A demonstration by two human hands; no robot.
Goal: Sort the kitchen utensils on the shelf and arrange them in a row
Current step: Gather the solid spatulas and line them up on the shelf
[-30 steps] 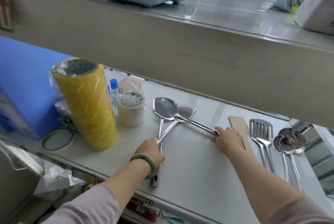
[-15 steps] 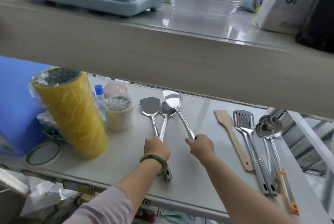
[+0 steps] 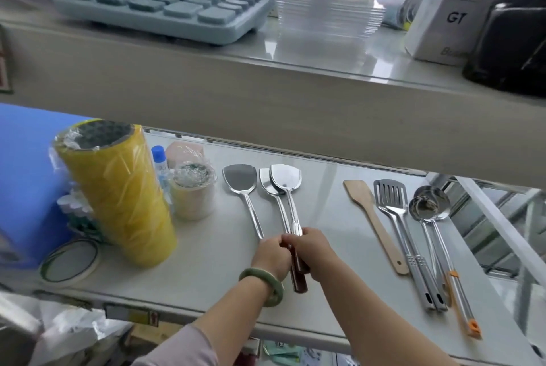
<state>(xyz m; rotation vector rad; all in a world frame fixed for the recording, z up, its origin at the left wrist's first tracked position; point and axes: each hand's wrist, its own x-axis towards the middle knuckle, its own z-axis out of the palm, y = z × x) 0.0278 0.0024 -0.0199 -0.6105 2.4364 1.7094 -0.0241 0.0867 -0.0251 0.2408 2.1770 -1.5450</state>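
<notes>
Both my hands meet at the front middle of the shelf (image 3: pixel 206 265). My left hand (image 3: pixel 273 256), with a green bangle (image 3: pixel 263 286) on the wrist, has its fingers curled around the handles of the metal turners. My right hand (image 3: pixel 310 250) touches it from the right, fingers closed over the same handle bundle; a dark brown handle end (image 3: pixel 298 280) protrudes below both hands toward the shelf's front edge.

Three steel turners lie with blades pointing away from me. The left turner (image 3: pixel 239 181) lies apart from the other two. The middle turner (image 3: pixel 267 185) is partly covered by the blade of the right turner (image 3: pixel 286 178), which overlaps it. Which handle each hand grips I cannot tell.

Farther right, well apart from my hands, lie a wooden spatula (image 3: pixel 372 218), a slotted turner (image 3: pixel 391 197) and two ladles (image 3: pixel 428 206) with bowls overlapping, handles toward me.

On the left of the shelf stand a yellow tape stack (image 3: pixel 118 203) and a smaller white roll (image 3: pixel 193 194).
</notes>
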